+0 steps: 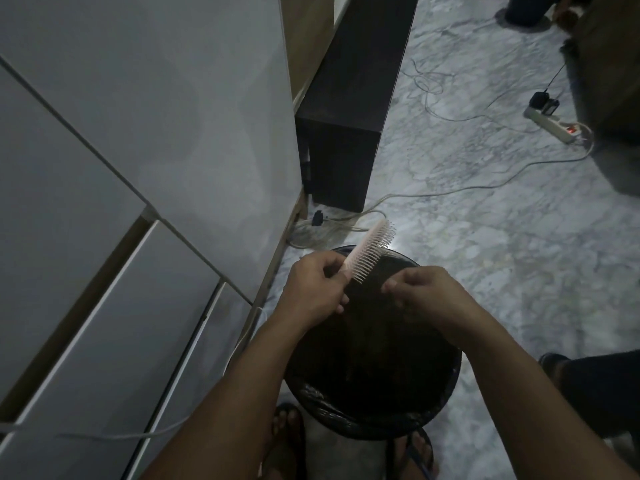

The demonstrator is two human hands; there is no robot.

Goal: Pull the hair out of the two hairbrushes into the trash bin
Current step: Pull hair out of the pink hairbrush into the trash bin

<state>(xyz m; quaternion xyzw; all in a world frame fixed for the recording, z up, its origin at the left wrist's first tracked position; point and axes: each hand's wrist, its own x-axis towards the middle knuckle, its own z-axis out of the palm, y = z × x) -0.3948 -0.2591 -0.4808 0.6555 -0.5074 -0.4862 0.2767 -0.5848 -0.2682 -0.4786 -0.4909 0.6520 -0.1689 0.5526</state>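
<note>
The hairbrush [369, 252] is pale pink, bristles and back alike. The trash bin [374, 344] is lined with a glossy black bag, its inside very dark. The floor [485, 220] is marbled, light grey with darker grey veins. The cabinet doors [121, 133] at the left are plain pale grey with tan wooden edges. A low black box [346, 126] stands beyond them. The power strip [554, 124] is white with a glowing red switch, its cable [485, 187] off-white. The sandals [415, 455] are dark.
</note>
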